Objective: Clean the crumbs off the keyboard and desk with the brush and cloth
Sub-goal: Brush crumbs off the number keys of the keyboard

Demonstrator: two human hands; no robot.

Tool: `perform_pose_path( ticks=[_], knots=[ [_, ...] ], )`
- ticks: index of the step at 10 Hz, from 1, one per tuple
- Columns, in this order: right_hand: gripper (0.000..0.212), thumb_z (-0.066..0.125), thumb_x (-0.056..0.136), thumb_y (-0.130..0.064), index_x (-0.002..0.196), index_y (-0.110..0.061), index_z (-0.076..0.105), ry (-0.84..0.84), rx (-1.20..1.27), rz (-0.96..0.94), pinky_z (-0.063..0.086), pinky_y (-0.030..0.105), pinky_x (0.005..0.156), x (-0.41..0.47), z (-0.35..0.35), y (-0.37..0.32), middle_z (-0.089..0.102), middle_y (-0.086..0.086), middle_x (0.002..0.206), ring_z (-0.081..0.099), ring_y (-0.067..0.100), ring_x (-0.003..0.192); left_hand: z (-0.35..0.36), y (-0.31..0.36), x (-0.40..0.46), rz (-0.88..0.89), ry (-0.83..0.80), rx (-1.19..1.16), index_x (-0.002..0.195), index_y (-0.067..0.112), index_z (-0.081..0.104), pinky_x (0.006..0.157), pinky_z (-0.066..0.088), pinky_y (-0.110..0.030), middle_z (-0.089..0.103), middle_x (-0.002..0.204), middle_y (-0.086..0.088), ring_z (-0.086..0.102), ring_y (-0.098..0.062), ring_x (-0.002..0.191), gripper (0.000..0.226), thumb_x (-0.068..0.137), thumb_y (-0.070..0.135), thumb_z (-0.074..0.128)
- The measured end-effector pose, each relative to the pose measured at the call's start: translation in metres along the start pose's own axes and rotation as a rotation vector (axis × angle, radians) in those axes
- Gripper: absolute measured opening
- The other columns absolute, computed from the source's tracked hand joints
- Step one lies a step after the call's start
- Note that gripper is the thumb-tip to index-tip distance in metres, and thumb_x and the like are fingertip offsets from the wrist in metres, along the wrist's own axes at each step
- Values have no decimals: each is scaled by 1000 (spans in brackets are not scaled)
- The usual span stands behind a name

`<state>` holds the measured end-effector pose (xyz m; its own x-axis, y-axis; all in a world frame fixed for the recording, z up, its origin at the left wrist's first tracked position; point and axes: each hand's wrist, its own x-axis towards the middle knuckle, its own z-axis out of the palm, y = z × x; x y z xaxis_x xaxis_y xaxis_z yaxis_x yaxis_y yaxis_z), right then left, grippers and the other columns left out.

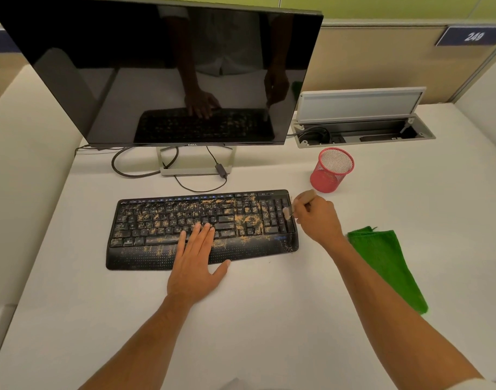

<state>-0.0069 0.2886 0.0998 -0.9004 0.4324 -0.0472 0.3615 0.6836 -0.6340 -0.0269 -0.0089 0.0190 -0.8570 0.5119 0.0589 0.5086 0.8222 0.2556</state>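
A black keyboard [145, 220] lies on the white desk [255, 319], strewn with tan crumbs [249, 220] over most keys and the palm rest. My left hand [196, 263] lies flat with straight fingers on the keyboard's lower middle, pressing it down. My right hand [317, 218] grips a small wooden-handled brush [288, 212] at the keyboard's right end, bristles touching the number pad edge. A folded green cloth [387, 263] lies on the desk to the right of my right forearm.
A dark monitor [162, 74] on a stand rises behind the keyboard, cables [134, 170] trailing under it. A red mesh pen cup [331, 170] stands just behind my right hand. An open cable hatch [362, 128] sits at the back right.
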Motion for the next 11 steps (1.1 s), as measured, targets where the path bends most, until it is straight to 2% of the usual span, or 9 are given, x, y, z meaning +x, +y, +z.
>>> perform_pose_path(
  ticks=[2,3,5,6,7,8,9,10,11],
  knots=[
    [47,39,102,-26,69,-8,67,-47,-77,47,56,42,72,-11,6,5,70,6,66,67,25,65,1,-1,0,0,-1,-5,156,15,21,123,-9,-39,14,164,3,-2,-13,152,82,93,65,36],
    [46,40,100,-26,71,-4,68,-110,-61,95,57,43,72,-7,-1,6,71,9,67,68,27,65,1,-1,1,2,3,0,156,14,21,123,-9,-39,13,163,3,-2,-13,152,82,94,65,36],
    [51,37,104,-27,67,-6,66,-6,-51,58,56,42,73,3,-5,-5,70,6,65,68,26,64,0,0,0,6,4,-2,156,13,22,123,-5,-41,15,163,2,-1,-13,152,83,93,65,35],
    [54,33,103,-30,67,-5,64,-26,-53,69,56,43,72,1,3,-7,70,8,65,66,28,64,1,-1,0,2,-7,2,156,14,21,123,-6,-41,13,164,3,-3,-12,152,83,93,66,34],
    [53,33,97,-33,68,-3,65,-106,-87,97,57,45,73,2,3,-4,69,10,66,66,29,64,1,-1,0,-2,-7,3,157,14,20,123,-7,-41,13,164,2,-3,-12,152,83,93,66,34],
    [45,40,98,-26,68,-3,65,-136,-67,102,58,43,71,9,-3,-7,68,8,65,67,28,64,1,-1,0,0,-7,1,156,14,21,123,-6,-41,15,164,2,-1,-13,152,83,93,66,34],
    [50,38,104,-27,65,-9,63,-47,-24,49,53,33,65,14,-4,-10,65,0,60,65,24,62,1,-1,1,1,-7,-1,156,13,22,123,-6,-42,16,164,1,-1,-14,152,83,93,65,35],
    [28,51,103,-25,85,-10,66,-86,34,-71,41,23,59,22,0,-19,67,-4,75,61,7,67,1,-1,1,-2,-11,5,156,14,21,123,-7,-41,15,164,2,-1,-13,152,83,93,66,35],
    [17,58,101,-20,92,-10,69,-145,66,-162,40,17,61,26,3,-28,67,-10,85,57,-6,70,1,-1,1,-2,-15,10,157,14,20,123,-8,-41,14,164,2,-3,-13,152,83,93,66,34]
  ],
)
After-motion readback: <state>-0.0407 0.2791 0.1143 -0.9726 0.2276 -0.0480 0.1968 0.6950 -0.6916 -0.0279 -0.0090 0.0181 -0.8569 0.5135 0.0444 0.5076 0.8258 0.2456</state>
